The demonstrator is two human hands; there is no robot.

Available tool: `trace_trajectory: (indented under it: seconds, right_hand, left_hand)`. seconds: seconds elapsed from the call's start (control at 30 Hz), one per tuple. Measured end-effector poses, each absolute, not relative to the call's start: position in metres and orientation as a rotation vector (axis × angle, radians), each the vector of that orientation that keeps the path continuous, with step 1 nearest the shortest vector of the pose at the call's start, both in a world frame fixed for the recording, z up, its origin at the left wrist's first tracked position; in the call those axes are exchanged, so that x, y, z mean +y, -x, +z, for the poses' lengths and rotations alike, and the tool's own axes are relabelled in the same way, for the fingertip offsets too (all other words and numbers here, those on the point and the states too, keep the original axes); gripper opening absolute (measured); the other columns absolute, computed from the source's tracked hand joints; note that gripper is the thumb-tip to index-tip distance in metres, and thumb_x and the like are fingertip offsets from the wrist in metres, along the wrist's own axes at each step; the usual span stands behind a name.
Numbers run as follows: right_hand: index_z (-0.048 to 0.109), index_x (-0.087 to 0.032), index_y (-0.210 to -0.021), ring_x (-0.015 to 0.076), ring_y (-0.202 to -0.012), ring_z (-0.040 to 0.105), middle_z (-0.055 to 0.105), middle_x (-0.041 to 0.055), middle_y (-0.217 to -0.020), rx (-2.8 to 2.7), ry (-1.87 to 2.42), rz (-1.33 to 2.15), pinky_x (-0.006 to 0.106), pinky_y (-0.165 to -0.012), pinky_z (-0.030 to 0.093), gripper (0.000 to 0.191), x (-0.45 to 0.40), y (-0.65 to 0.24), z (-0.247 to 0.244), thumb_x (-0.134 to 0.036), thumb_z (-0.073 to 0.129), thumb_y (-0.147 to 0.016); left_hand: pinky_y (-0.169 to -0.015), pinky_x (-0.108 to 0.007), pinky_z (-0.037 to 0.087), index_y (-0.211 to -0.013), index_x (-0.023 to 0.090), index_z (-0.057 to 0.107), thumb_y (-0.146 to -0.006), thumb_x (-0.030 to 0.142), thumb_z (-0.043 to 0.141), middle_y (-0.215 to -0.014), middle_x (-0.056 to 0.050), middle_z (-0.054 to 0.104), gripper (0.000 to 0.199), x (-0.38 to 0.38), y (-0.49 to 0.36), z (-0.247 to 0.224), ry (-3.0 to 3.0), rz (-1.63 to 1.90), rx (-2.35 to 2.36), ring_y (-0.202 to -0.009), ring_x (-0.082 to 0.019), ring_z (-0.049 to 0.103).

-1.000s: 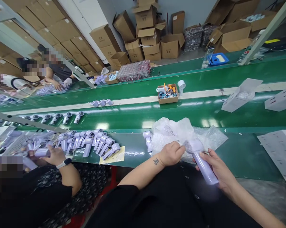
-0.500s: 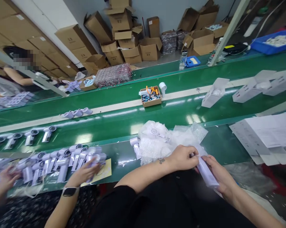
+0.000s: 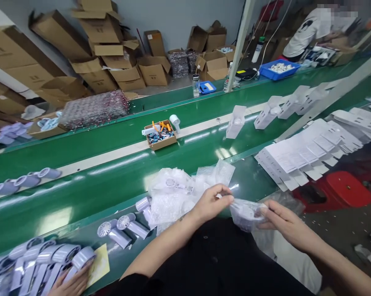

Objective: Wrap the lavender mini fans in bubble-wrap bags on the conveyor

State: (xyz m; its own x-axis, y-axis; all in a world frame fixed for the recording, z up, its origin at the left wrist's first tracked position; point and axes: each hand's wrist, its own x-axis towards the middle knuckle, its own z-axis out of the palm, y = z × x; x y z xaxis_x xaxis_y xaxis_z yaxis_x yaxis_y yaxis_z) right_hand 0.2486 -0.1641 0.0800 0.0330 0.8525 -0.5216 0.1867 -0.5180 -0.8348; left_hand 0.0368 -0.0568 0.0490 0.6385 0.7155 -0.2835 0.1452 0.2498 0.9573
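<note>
A drop to the floor [image 3: 327, 234] looks the chief risk, since the bag [image 3: 246, 213] hangs by the bench's [image 3: 249, 176] near edge, in front of the torso; it seems to hold a fan, though film and glare blur it. The left hand [image 3: 214, 201] pinches one end, the right hand [image 3: 281, 220] the other; a weak pinch or hard tug could cause slipping or tearing. Beyond, the belt [image 3: 200, 144] gives reaching room; bench surface shows between white cartons [image 3: 299, 152] and bubble wrap [image 3: 170, 201].
</note>
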Motion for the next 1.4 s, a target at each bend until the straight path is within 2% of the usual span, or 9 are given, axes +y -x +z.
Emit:
trace_trajectory:
  seconds: [0.1,0.17,0.27,0.37,0.5,0.77,0.9,1.07,1.4]
  right_hand:
    - [0.056,-0.020,-0.079,0.0163,-0.082,0.056,0.056,0.0000,-0.081,-0.956,1.490,1.658,0.031,-0.077,0.049,0.023,-0.152,-0.244,0.072,-0.043,0.056,-0.084]
    - [0.055,-0.020,-0.083,0.0142,-0.075,0.057,0.057,-0.0006,-0.080,-0.826,1.413,1.607,0.031,-0.075,0.051,0.021,-0.141,-0.253,0.053,-0.041,0.061,-0.082]
    - [0.044,-0.026,-0.098,0.0126,-0.070,0.060,0.059,-0.0023,-0.084,-0.346,1.451,1.202,0.034,-0.074,0.053,0.042,-0.121,-0.296,0.012,-0.041,0.072,-0.071]
    - [0.029,-0.031,-0.105,0.0150,-0.074,0.063,0.056,-0.0041,-0.086,-0.027,1.518,0.893,0.040,-0.073,0.054,0.071,-0.095,-0.354,-0.032,-0.043,0.080,-0.057]
    - [0.033,-0.027,-0.096,0.0162,-0.074,0.059,0.051,-0.0020,-0.086,0.005,1.621,0.739,0.042,-0.067,0.052,0.067,-0.068,-0.388,-0.064,-0.058,0.072,-0.053]
    - [0.056,-0.019,-0.085,0.0318,-0.102,0.047,0.047,0.0077,-0.096,-0.730,1.909,0.395,0.048,-0.088,0.044,0.055,-0.100,-0.324,-0.049,-0.045,0.081,-0.044]
    - [0.054,-0.021,-0.105,0.0276,-0.097,0.052,0.044,0.0081,-0.102,-1.615,1.757,0.342,0.046,-0.086,0.047,0.047,-0.098,-0.292,-0.063,-0.040,0.070,-0.065]
    - [0.047,-0.019,-0.108,0.0305,-0.108,0.048,0.039,0.0137,-0.114,-1.635,1.649,0.363,0.045,-0.081,0.050,0.052,-0.073,-0.279,-0.087,-0.042,0.069,-0.068]
    - [0.033,-0.020,-0.116,0.0252,-0.091,0.061,0.049,0.0136,-0.113,-1.581,1.557,0.540,0.044,-0.075,0.054,0.065,-0.055,-0.253,-0.083,-0.042,0.068,-0.066]
  left_hand:
    - [-0.084,-0.033,0.044,-0.122,0.024,0.056,-0.046,0.038,0.084,-0.117,-0.010,0.056,0.082,-0.054,-0.047,0.041,-1.572,0.510,0.678,-0.100,-0.024,0.054]
    - [-0.087,-0.034,0.043,-0.109,0.021,0.064,-0.055,0.037,0.080,-0.103,-0.008,0.061,0.058,-0.057,-0.055,0.030,-1.634,0.500,0.700,-0.096,-0.024,0.055]
    - [-0.074,-0.029,0.046,-0.083,0.017,0.066,-0.074,0.036,0.064,-0.080,-0.004,0.060,0.021,-0.057,-0.062,0.014,-1.488,0.601,0.935,-0.077,-0.017,0.057]
    - [-0.052,-0.023,0.045,-0.081,0.016,0.060,-0.079,0.042,0.056,-0.069,0.001,0.054,0.026,-0.050,-0.060,0.007,-1.190,0.662,1.034,-0.057,-0.012,0.053]
    - [-0.039,-0.019,0.038,-0.081,0.015,0.055,-0.079,0.049,0.056,-0.061,0.004,0.050,0.034,-0.039,-0.051,0.007,-1.024,0.714,1.060,-0.047,-0.009,0.050]
    - [-0.031,-0.015,0.029,-0.092,0.013,0.053,-0.070,0.055,0.065,-0.065,0.001,0.057,0.049,-0.015,-0.031,0.015,-0.801,0.833,1.006,-0.041,-0.006,0.048]
    - [-0.038,-0.019,0.039,-0.099,0.013,0.052,-0.068,0.052,0.068,-0.071,-0.001,0.059,0.051,-0.002,-0.056,0.022,-1.065,0.774,0.913,-0.047,-0.009,0.051]
    - [-0.070,-0.034,0.052,-0.109,0.016,0.051,-0.079,0.036,0.059,-0.101,-0.011,0.060,0.037,-0.013,-0.074,0.038,-2.147,0.558,1.199,-0.086,-0.023,0.061]
    - [-0.062,-0.031,0.049,-0.099,0.010,0.052,-0.083,0.024,0.050,-0.083,-0.013,0.062,0.022,0.005,-0.117,0.069,-2.613,-0.159,1.290,-0.076,-0.024,0.064]
